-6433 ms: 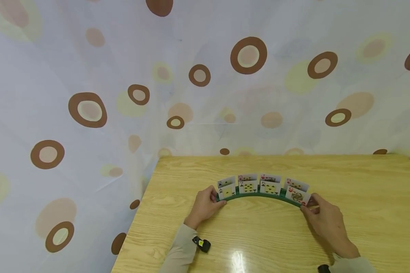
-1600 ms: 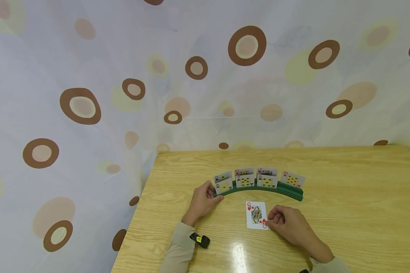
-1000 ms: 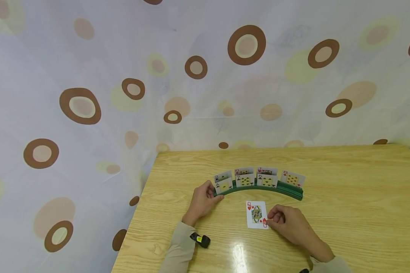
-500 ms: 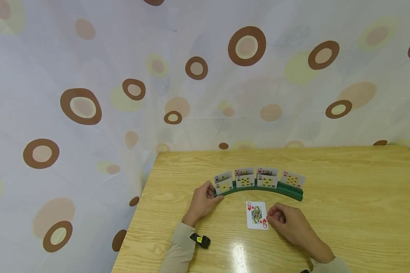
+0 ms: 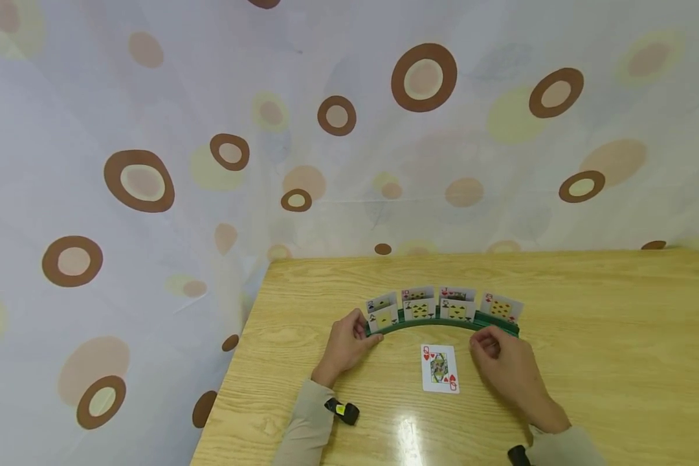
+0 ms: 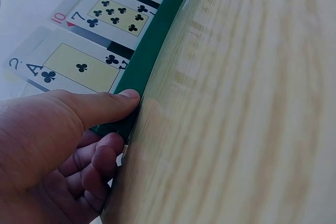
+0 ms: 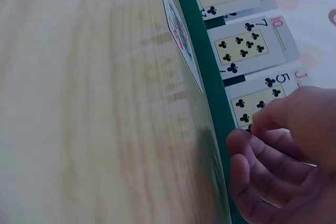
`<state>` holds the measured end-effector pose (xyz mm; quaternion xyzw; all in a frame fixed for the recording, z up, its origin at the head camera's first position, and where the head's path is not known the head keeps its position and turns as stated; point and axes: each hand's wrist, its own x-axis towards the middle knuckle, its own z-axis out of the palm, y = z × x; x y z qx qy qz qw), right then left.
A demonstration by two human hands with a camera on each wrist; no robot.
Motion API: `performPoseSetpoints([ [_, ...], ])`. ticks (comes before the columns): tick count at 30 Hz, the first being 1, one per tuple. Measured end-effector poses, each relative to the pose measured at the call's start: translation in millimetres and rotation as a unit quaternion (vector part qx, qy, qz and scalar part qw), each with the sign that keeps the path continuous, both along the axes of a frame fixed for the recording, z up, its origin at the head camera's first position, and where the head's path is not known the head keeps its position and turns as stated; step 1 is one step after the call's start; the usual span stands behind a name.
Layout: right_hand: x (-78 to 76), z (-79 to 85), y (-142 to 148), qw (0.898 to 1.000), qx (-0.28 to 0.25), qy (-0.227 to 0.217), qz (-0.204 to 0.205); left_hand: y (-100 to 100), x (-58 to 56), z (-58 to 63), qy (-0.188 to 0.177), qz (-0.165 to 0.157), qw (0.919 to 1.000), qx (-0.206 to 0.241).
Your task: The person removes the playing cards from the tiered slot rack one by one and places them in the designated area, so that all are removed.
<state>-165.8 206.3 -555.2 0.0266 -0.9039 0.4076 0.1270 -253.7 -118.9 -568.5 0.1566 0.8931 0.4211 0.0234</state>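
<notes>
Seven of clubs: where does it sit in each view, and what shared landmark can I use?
Head: seven of clubs, right of and below centre.
Left wrist: seven of clubs, upper left.
Right wrist: seven of clubs, upper right.
Shared landmark: the green holder it stands in.

Pale wall covering (image 5: 349, 162), brown rings (image 5: 397, 77), peach spots (image 5: 305, 182); wood-grain table (image 5: 617, 323), glare patch (image 5: 409, 440) on top.

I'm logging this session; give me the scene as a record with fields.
holder: curved green card holder on the table
front row: ace, seven, five of clubs
behind: two, red ten, red jack
right end: red eight, uncovered
loose card: queen of hearts, face up
left hand: grips the holder's left end
right hand: near the holder, holding nothing
</notes>
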Motion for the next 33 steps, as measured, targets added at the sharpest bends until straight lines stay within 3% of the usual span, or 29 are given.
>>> performPoseSetpoints([
  [7, -11.8, -1.0, 5, 0.997, -0.009, 0.059, -0.041, -1, -0.7, -0.8, 0.005, -0.001, 1.0, -0.004],
  [17, -25.8, 3.6, -1, 0.995, 0.021, 0.077, -0.067, -1, 0.6, -0.7, 0.009, -0.008, 0.9999, -0.002],
  [27, -29.4, 3.1, -4, 0.995, 0.015, 0.069, -0.066, 0, 3.2, -0.3, -0.006, 0.003, 1.0, -0.008],
  [33, -27.3, 2.8, -4, 0.994, 0.005, 0.09, -0.055, 0, 1.5, 0.2, 0.004, -0.003, 1.0, 0.002],
])
